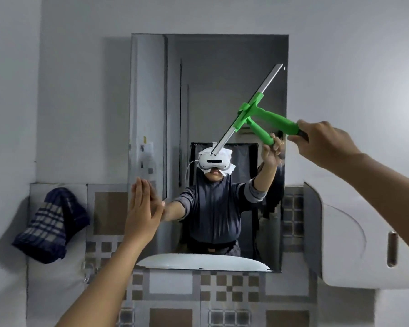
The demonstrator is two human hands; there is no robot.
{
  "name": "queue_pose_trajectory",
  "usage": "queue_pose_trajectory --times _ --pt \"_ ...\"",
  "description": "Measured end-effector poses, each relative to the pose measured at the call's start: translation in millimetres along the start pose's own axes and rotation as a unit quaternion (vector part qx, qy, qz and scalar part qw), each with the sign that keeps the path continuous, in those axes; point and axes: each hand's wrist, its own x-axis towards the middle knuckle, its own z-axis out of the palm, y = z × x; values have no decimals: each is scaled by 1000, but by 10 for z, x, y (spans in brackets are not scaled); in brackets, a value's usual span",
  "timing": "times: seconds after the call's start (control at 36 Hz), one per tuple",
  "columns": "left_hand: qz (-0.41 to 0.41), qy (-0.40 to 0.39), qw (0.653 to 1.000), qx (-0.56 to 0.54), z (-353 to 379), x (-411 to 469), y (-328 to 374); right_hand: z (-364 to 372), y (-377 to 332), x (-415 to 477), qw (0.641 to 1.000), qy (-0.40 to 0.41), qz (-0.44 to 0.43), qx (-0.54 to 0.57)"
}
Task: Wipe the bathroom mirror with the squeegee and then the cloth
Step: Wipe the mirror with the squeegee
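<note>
The rectangular bathroom mirror [222,67] hangs on the wall straight ahead. My right hand [326,142] grips the green handle of the squeegee [274,120] at the mirror's right side. Its metal blade lies slanted against the glass, from the upper right corner down toward the middle. My left hand [143,208] rests flat, fingers up, on the mirror's lower left edge, holding nothing. A dark blue checked cloth [51,223] hangs on the wall to the left of the mirror, beyond my left hand.
A white dispenser [354,237] is mounted on the wall right of the mirror, below my right arm. Patterned grey and brown tiles [198,293] cover the wall under the mirror. The mirror reflects a person wearing a headset and a white basin rim.
</note>
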Motion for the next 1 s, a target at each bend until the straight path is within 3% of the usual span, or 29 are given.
queue_pose_trajectory --times 0.33,0.53,0.67,0.78,1.0 --pt "13 -2 1000 -17 -89 -35 52 321 -298 -661 980 45 155 119" --pt "26 -21 999 -41 -165 -61 18 619 -877 -827 937 111 239 229" --pt "52 -24 997 -57 -238 -91 -4 842 -1283 -866 888 138 287 332" --pt "88 -29 994 -54 -257 -94 -65 967 -1668 -845 865 172 289 373" --pt "129 -65 988 -57 -315 -102 -179 1218 -2410 -709 866 147 233 417"
